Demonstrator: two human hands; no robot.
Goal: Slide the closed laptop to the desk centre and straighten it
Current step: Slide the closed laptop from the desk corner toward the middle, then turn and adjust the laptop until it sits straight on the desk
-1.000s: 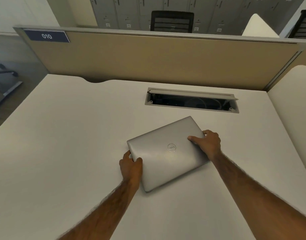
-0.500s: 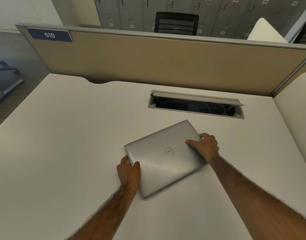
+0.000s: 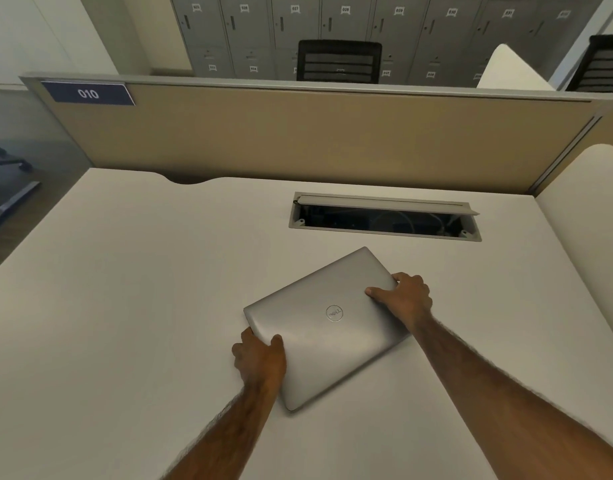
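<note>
A closed silver laptop (image 3: 327,327) with a round logo on its lid lies flat on the white desk (image 3: 125,306), turned askew so one corner points toward the cable slot. My left hand (image 3: 260,358) grips its near-left edge, thumb on the lid. My right hand (image 3: 404,297) holds the right edge, with fingers curled over the far side and thumb on top. Both forearms reach in from the bottom of the view.
An open cable slot (image 3: 384,218) with a raised flap is set into the desk just beyond the laptop. A beige partition (image 3: 315,133) labelled 010 bounds the far edge. A white side panel (image 3: 589,209) stands at the right. The desk's left edge drops to the floor.
The laptop with both hands on it has shifted slightly left on the desk. Its skewed angle is about the same, and the grips are unchanged.
</note>
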